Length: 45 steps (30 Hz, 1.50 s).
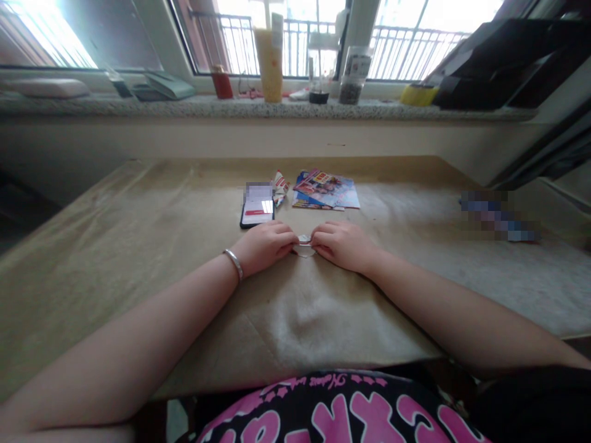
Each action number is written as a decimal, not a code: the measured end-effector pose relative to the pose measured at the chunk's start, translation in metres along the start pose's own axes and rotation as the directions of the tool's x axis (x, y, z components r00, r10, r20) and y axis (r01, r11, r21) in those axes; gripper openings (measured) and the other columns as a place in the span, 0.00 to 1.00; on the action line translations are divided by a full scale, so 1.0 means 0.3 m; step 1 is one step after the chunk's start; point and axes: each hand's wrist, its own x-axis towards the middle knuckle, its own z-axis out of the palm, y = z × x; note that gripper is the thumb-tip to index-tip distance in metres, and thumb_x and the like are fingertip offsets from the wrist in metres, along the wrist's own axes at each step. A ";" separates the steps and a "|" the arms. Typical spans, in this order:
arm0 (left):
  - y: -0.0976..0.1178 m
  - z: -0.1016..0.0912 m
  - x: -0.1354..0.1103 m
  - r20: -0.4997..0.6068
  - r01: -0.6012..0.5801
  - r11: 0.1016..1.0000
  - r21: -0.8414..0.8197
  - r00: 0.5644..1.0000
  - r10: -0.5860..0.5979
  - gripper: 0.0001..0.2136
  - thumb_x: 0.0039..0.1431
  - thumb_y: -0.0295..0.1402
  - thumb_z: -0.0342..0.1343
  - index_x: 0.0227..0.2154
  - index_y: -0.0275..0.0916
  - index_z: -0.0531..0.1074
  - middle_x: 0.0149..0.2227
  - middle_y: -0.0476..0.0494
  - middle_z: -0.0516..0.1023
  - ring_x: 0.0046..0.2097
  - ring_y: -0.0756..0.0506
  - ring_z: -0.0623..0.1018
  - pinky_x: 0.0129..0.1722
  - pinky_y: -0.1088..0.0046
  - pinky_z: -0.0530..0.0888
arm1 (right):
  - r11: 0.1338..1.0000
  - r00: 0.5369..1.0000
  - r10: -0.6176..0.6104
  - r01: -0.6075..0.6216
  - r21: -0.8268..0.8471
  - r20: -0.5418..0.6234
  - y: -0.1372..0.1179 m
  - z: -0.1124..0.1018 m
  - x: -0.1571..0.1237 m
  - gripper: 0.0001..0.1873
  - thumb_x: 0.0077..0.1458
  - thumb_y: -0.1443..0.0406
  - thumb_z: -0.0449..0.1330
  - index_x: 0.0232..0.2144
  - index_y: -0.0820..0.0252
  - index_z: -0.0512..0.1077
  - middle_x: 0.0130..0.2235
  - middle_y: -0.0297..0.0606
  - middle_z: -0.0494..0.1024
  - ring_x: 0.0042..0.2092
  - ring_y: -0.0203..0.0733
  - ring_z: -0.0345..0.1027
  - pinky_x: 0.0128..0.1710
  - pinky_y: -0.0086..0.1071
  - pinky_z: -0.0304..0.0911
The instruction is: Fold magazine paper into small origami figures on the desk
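A small piece of folded white paper (304, 250) lies at the middle of the table, between my two hands. From the left, my left hand (268, 245) pinches one end of it with closed fingers. On the opposite end, the fingers of my right hand (340, 243) are closed in the same way. Part of the paper is hidden under the fingertips. Just beyond my left hand lies a phone (258, 212) with a lit screen. A crumpled red and white paper piece (280, 187) sits beside the phone, and colourful printed sheets (325, 189) overlap one another farther back.
A tan cover spreads over the table (138, 258). At the far right lies a blurred bluish item (498, 218). Along the granite windowsill (184, 109) stand a yellow cup (270, 67), a red jar (222, 83), clear containers and a large black object (489, 67).
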 end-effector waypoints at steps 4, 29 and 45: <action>-0.010 0.000 -0.003 -0.003 0.043 0.998 -0.048 0.999 -0.043 0.08 0.60 0.30 0.50 0.32 0.37 0.73 0.32 0.45 0.73 0.33 0.50 0.71 0.33 0.76 0.66 | 0.999 1.000 0.022 -0.022 0.028 0.020 0.002 0.000 -0.001 0.10 0.59 0.65 0.52 0.33 0.59 0.72 0.37 0.40 0.76 0.38 0.40 0.66 0.36 0.31 0.56; 0.008 -0.027 -0.007 0.085 0.023 0.998 0.051 0.996 -0.027 0.10 0.61 0.30 0.47 0.31 0.37 0.75 0.34 0.43 0.75 0.34 0.48 0.73 0.35 0.73 0.70 | 0.972 0.998 0.058 -0.058 0.229 0.007 0.045 -0.001 -0.013 0.08 0.56 0.65 0.56 0.32 0.58 0.76 0.36 0.38 0.78 0.39 0.40 0.68 0.41 0.32 0.61; 0.009 0.023 0.003 0.048 0.267 0.961 -0.075 0.963 -0.264 0.10 0.59 0.32 0.50 0.40 0.35 0.71 0.39 0.40 0.73 0.42 0.43 0.71 0.45 0.64 0.69 | 0.943 0.975 0.219 -0.204 0.263 -0.028 0.039 0.041 -0.004 0.10 0.51 0.62 0.59 0.37 0.59 0.73 0.40 0.42 0.74 0.44 0.44 0.66 0.45 0.36 0.61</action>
